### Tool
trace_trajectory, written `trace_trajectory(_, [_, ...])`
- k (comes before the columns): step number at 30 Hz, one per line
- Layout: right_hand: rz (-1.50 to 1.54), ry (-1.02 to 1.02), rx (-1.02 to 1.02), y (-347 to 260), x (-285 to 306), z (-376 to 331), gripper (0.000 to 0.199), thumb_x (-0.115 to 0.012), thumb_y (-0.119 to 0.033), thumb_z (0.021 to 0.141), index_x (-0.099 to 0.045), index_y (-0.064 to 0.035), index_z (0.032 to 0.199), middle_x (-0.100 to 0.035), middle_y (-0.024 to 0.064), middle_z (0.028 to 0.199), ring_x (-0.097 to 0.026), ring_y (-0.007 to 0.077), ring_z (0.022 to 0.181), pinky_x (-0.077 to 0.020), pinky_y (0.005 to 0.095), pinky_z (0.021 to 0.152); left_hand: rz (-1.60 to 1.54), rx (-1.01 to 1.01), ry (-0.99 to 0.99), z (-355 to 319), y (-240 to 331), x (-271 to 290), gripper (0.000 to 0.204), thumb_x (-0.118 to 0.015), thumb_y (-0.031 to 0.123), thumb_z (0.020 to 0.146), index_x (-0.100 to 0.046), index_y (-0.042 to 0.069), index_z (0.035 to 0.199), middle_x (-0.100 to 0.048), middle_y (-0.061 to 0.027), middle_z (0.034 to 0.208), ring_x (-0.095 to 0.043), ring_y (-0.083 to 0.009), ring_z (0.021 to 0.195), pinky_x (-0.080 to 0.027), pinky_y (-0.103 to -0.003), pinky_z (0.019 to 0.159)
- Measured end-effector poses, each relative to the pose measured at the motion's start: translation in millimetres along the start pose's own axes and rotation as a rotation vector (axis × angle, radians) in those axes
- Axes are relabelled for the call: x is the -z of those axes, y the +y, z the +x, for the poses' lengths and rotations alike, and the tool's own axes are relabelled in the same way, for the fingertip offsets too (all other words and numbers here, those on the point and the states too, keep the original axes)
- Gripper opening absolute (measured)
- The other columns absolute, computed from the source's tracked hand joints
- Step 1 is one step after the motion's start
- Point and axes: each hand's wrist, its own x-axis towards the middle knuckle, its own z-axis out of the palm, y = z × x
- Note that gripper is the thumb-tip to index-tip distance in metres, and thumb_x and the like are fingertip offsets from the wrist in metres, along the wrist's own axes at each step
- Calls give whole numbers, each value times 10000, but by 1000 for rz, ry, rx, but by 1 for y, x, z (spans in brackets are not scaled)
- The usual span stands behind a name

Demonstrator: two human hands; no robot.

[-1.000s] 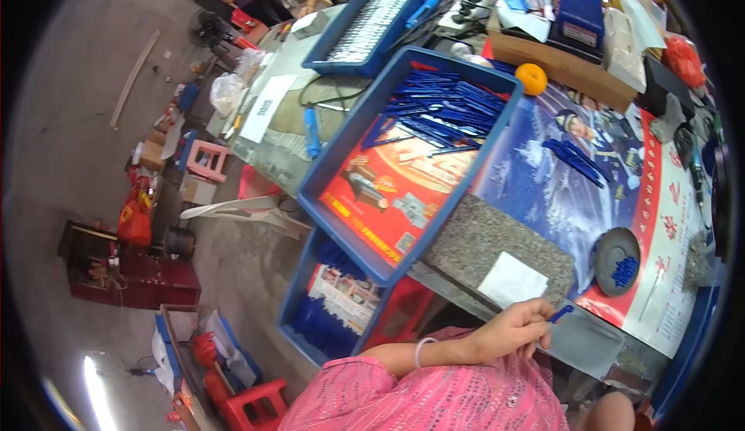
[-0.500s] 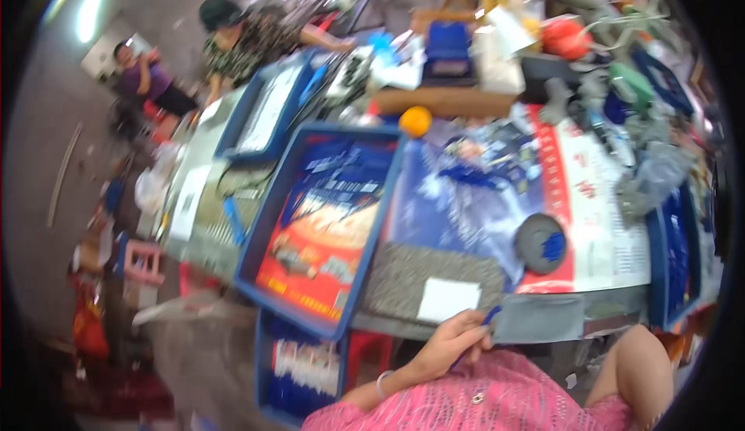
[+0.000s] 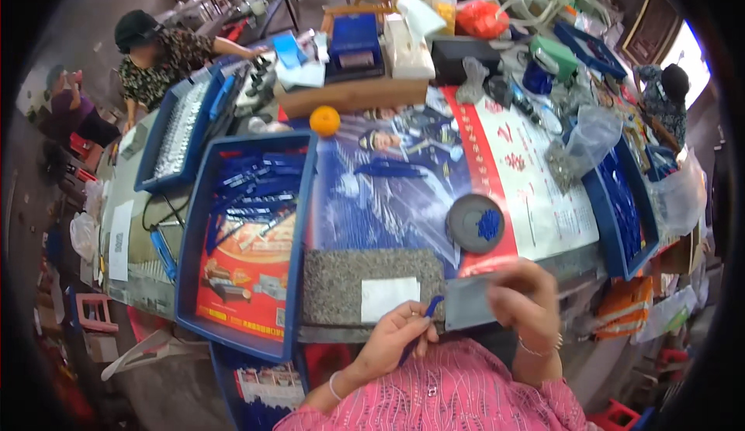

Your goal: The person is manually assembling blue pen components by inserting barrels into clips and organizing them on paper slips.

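Observation:
My left hand [image 3: 392, 339], at the near table edge, is closed around a slim blue plastic piece [image 3: 433, 305] with a bent tip that sticks up past the fingers. Just to its right my right hand [image 3: 528, 301] is raised with bent fingers, smeared by motion; whether it holds anything is unclear. Below it lies a flat grey pad [image 3: 466, 312]. Beyond the hands sits a round grey dish [image 3: 463, 238] with small blue bits [image 3: 488, 225] in it. A speckled stone slab [image 3: 330, 287] with a white paper [image 3: 380, 307] lies ahead of my left hand.
A blue tray [image 3: 298, 276] at the left holds slim blue pieces [image 3: 252, 175]. Behind it stands another blue tray [image 3: 143, 169]; a third [image 3: 604, 218] is at the right. An orange ball-shaped thing [image 3: 324, 121] rests near a wooden block [image 3: 357, 97]. A co-worker [image 3: 167, 62] stands far left.
The view has turned right, so the table's things appear farther left. My right hand has come in beside the left one from out of sight. My left hand keeps hold of the blue piece.

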Motion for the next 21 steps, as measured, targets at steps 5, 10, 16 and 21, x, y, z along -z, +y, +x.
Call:
trace_trajectory(5, [-7,-205,-134,59,3,34,236,-604,-92,845,-564,0,1058,-578,18,760,-465,23,553,-356,177,454,6,68,-15,5,3,-10,147,-470,93,929,-482,14,1052,-606,-92,776,-536,-101,532,-411,-195,476])
trace_trajectory(10, [-43,-408,-238,72,4,30,213,-634,-174,859,-592,9,960,-582,9,728,-466,28,536,-360,179,451,-64,204,-35,5,-3,-14,185,-430,153,948,-484,12,1054,-597,-88,758,-494,-93,490,-388,-191,448])
trace_trajectory(16, [106,-386,-346,84,3,32,213,-620,-227,874,-574,-20,886,-589,15,684,-466,35,485,-352,175,433,-329,326,-65,11,-5,-11,212,-385,182,969,-489,19,1058,-502,-46,611,-374,-64,352,-293,-194,332])
trace_trajectory(21, [157,-366,-377,89,5,33,220,-620,-245,878,-568,-31,862,-588,9,675,-459,33,475,-346,174,425,-570,376,-92,15,-10,-5,191,-367,125,964,-471,-1,1063,-494,-64,633,-382,-66,373,-306,-185,327])
